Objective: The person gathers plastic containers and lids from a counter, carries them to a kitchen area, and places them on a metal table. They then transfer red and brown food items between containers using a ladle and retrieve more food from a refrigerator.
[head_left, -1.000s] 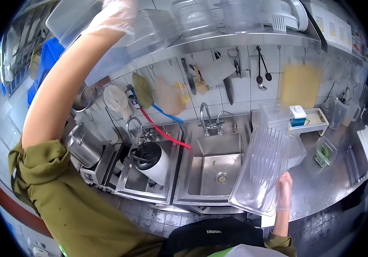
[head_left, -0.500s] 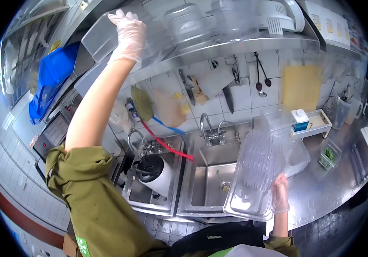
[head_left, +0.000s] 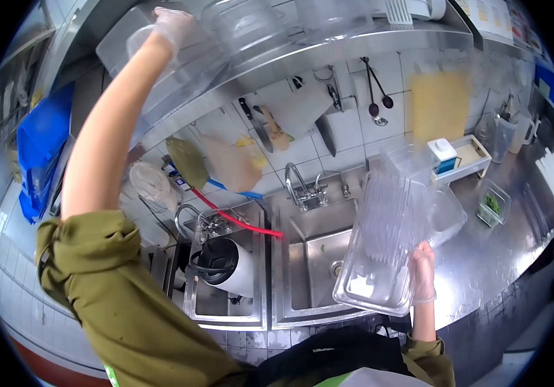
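My left hand point(head_left: 174, 30), in a thin clear glove, is raised to the metal shelf at the upper left. Its fingers are curled at the edge of a clear plastic container point(head_left: 119, 42); the exact grip is partly hidden. Lower right, my gloved right hand point(head_left: 423, 261) grips the side of a long clear plastic tub point(head_left: 360, 293). Inside the tub lies a stack of clear plastic pieces point(head_left: 389, 219), perhaps lids or small containers. The tub is tilted over the right edge of the sink point(head_left: 315, 258) and the counter.
More clear containers point(head_left: 244, 29) stand on the shelf point(head_left: 328, 48). A white and black kettle-like vessel point(head_left: 232, 267) sits in the left basin. Knives point(head_left: 325, 135) and ladles hang on the wall. On the counter are clear tubs point(head_left: 447, 216), one holding greens point(head_left: 491, 205), and a white carton point(head_left: 442, 155).
The view has shifted, so the sink and shelf appear farther left and higher. My left hand's fingers, stretched out before, are now curled. My right hand keeps holding the tub.
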A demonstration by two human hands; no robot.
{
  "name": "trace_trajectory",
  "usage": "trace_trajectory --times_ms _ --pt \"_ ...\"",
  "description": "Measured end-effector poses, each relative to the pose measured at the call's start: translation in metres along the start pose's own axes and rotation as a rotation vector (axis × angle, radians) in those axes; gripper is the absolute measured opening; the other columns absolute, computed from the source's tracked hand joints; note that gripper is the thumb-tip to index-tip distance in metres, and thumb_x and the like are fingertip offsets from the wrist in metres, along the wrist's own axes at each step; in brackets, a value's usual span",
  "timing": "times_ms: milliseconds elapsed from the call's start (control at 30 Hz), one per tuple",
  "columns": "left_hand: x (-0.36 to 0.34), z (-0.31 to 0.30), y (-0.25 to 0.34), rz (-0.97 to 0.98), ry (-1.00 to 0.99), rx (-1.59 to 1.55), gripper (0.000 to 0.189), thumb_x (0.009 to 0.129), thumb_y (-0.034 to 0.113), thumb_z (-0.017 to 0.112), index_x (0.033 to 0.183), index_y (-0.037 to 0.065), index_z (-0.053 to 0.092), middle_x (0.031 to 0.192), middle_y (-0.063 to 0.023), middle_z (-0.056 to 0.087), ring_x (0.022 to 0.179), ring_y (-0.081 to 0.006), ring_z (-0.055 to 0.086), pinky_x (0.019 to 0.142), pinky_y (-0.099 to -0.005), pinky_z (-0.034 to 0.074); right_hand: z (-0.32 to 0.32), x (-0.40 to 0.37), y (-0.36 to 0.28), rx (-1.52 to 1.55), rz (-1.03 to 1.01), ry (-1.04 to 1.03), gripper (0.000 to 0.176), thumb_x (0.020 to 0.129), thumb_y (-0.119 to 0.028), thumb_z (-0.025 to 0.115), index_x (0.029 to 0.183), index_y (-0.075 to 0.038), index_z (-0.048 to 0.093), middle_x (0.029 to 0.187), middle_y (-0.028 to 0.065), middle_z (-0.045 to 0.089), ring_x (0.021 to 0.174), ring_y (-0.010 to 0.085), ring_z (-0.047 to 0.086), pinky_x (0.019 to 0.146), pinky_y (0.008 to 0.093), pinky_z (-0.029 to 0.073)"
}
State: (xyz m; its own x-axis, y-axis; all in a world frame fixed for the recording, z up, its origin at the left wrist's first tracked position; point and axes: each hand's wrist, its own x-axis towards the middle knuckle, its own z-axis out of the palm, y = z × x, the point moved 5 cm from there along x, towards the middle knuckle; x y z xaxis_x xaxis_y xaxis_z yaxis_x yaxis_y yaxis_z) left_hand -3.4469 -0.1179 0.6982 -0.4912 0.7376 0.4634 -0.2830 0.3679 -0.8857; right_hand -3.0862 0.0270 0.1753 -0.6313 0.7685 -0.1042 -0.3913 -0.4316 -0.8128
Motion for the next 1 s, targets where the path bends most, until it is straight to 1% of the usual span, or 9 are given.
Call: trace_trajectory --times_ms 133,200,267,367,467,633,767,833,1000 --pt "-0.016 0.01 -0.014 0.277 0.226 -0.104 0.008 0.077 0.01 0.054 0.083 0.01 0.06 0.079 -0.0021 0.058 0.076 -0.0187 0.059 0.065 -0.0316 0.045 0.0 0.001 0.011 -0.076 -0.049 -0.022 0.019 0.071 0.002 0.046 0.066 -0.014 0.039 0.061 -0.0072 0.037 0.053 0.0029 0.034 0.046 0.0191 0.027" --pt "-0.026 0.034 -0.019 0.393 0.66 0.007 0.011 0.077 0.012 0.051 0.086 0.009 0.056 0.087 -0.0055 0.053 0.088 -0.019 0.051 0.078 -0.029 0.042 -0.002 -0.007 0.014 -0.083 -0.145 -0.067 0.005 0.074 -0.006 0.051 0.074 -0.01 0.048 0.069 -0.0061 0.042 0.064 0.0038 0.041 0.053 0.021 0.034" --pt "-0.002 0.078 -0.011 0.37 0.496 0.279 0.017 0.078 0.012 0.049 0.093 0.008 0.056 0.093 -0.0057 0.054 0.094 -0.0194 0.051 0.087 -0.0299 0.04 0.0 -0.009 0.02 -0.133 -0.185 -0.029 0.013 0.073 -0.001 0.049 0.068 -0.012 0.042 0.067 -0.0069 0.039 0.06 0.0044 0.038 0.051 0.0217 0.032" --pt "0.004 0.104 -0.01 0.403 0.943 -0.392 0.024 0.075 0.0 0.05 0.097 0.004 0.055 0.097 -0.0103 0.055 0.096 -0.0283 0.052 0.088 -0.0344 0.042 0.003 -0.015 0.011 -0.316 -0.1 0.027 0.012 0.072 -0.003 0.05 0.068 -0.011 0.04 0.065 -0.0053 0.039 0.06 0.0048 0.038 0.05 0.0216 0.032" --pt "0.054 0.128 -0.017 0.38 0.509 -0.862 0.023 0.073 -0.001 0.05 0.094 0.004 0.058 0.089 -0.0143 0.056 0.087 -0.0331 0.054 0.079 -0.036 0.045 0.004 -0.021 0.011 -0.193 0.084 0.044 0.014 0.071 -0.002 0.05 0.067 -0.01 0.039 0.065 -0.0049 0.04 0.059 0.0042 0.037 0.049 0.0213 0.031" --pt "0.031 0.131 -0.001 0.288 0.465 -0.786 0.025 0.076 -0.002 0.047 0.099 0.002 0.059 0.096 -0.0168 0.059 0.092 -0.0349 0.055 0.08 -0.0376 0.045 0.001 -0.023 0.011 -0.163 0.036 0.054 0.015 0.07 -0.001 0.049 0.067 -0.011 0.039 0.065 -0.0047 0.04 0.058 0.004 0.035 0.049 0.021 0.03" --pt "-0.096 -0.003 -0.011 0.12 0.77 -0.735 0.034 0.084 -0.002 0.044 0.115 0.005 0.056 0.112 -0.0146 0.058 0.105 -0.0287 0.055 0.09 -0.0333 0.043 -0.001 -0.021 0.008 -0.159 0.009 0.063 0.015 0.071 0.0 0.049 0.067 -0.011 0.039 0.065 -0.0047 0.04 0.058 0.0039 0.036 0.05 0.0206 0.031" --pt "-0.182 -0.079 0.015 -0.096 0.869 -1.314 0.033 0.09 0.001 0.038 0.119 0.006 0.054 0.112 -0.0113 0.059 0.107 -0.0237 0.055 0.094 -0.0345 0.042 0.001 -0.016 0.012 -0.159 -0.014 0.05 0.016 0.071 -0.001 0.05 0.066 -0.011 0.039 0.064 -0.0053 0.039 0.058 0.004 0.036 0.05 0.0211 0.03" --pt "-0.297 -0.081 0.224 0.075 -0.196 -2.19 0.054 0.085 0.031 0.056 0.127 0.0 0.043 0.128 -0.0162 0.047 0.116 -0.0244 0.046 0.098 -0.035 0.035 0.029 0.003 0.035 -0.198 -0.086 -0.008 0.014 0.07 -0.003 0.052 0.065 -0.01 0.04 0.062 -0.0056 0.037 0.059 0.005 0.035 0.051 0.0234 0.03"
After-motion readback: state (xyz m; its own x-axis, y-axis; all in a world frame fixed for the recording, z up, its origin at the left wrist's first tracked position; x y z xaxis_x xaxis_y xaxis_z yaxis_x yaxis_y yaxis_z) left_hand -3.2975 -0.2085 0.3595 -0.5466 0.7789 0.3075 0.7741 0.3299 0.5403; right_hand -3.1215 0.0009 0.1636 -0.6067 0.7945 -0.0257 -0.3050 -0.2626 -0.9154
